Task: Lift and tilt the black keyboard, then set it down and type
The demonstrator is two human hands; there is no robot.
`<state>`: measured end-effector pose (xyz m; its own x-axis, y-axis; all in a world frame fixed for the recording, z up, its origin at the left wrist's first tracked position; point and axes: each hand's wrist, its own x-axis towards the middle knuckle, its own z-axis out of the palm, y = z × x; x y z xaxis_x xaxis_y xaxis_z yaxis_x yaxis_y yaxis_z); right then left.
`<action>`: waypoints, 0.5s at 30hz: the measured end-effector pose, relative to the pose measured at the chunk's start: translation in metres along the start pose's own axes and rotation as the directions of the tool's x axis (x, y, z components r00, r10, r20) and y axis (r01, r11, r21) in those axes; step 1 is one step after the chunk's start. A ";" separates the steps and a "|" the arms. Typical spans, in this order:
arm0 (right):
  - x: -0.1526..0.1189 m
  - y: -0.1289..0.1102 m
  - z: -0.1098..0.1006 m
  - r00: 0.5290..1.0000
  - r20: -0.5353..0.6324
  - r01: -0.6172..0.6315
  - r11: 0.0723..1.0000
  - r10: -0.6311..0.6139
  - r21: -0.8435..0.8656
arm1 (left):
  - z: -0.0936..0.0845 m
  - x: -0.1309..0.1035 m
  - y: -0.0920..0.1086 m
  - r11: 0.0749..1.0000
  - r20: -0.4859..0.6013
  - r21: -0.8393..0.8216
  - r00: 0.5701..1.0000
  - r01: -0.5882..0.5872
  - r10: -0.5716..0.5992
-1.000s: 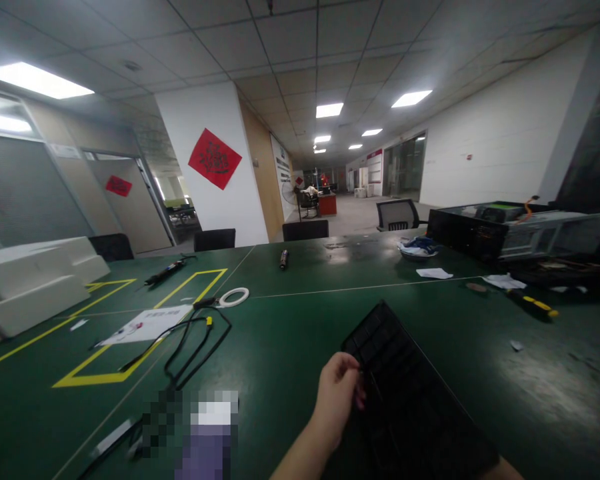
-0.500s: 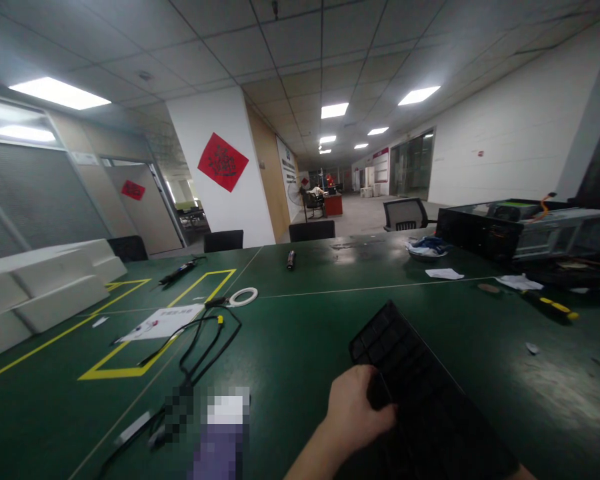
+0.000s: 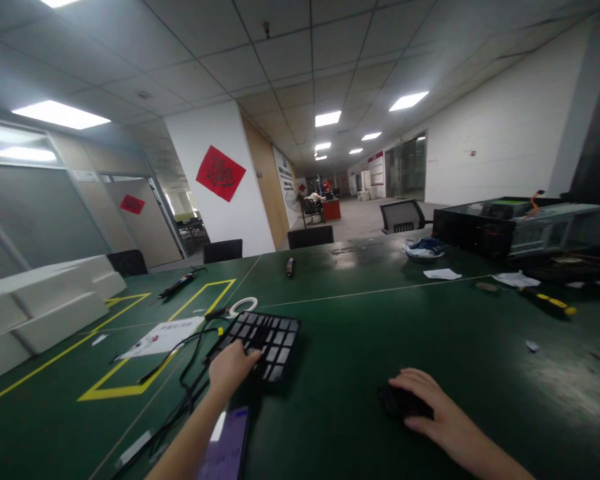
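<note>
While the purple phone (image 3: 226, 448) lies nearest on the green table (image 3: 360, 333), just beside the left forearm, both hands are down on separate things, well apart from each other. The left hand (image 3: 233, 368) rests its fingers on the near edge of a black gridded tray (image 3: 265, 340), pressing on it more than gripping, as if to steady or slide it; its cells look empty, though the dim light leaves that uncertain. The tray sits left of centre, partly over the tangle of black cables (image 3: 190, 360) that run beside the yellow tape outline (image 3: 130, 373). The right hand (image 3: 425, 410) is cupped over a small black object (image 3: 397, 401), fingers curled around it, covering most of it, so I cannot tell what it is. Beyond the tray lie a white sheet of paper (image 3: 163, 335) and a white ring of tape (image 3: 244, 305); farther left stand white foam blocks (image 3: 45, 307). To the right, a yellow-handled screwdriver (image 3: 550, 303) lies near scraps of paper. At the far edge a shallow dish (image 3: 423, 248) holds blue and white bits, beside an open computer chassis (image 3: 510, 227) showing cables and parts inside.
</note>
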<state>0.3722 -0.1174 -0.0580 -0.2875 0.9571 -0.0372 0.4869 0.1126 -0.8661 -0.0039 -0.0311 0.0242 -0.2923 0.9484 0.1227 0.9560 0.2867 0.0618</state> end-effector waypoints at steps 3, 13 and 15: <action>0.000 -0.001 -0.007 1.000 0.002 0.017 1.000 -0.017 0.013 | 0.006 0.005 -0.026 0.998 0.041 0.036 0.998 0.051 -0.052; -0.018 0.033 -0.098 0.832 -0.555 -0.193 0.942 0.008 -0.276 | 0.016 0.021 -0.031 0.999 0.132 -0.014 0.991 0.040 -0.038; -0.019 0.037 -0.100 0.810 -0.586 -0.201 0.921 -0.036 -0.334 | 0.016 0.020 -0.032 0.998 0.103 -0.027 0.994 0.049 -0.046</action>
<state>0.4780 -0.1052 -0.0398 0.2327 0.9275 0.2926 0.7820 0.0004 -0.6233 -0.0395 -0.0193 0.0086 -0.3325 0.9429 0.0173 0.9394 0.3295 0.0945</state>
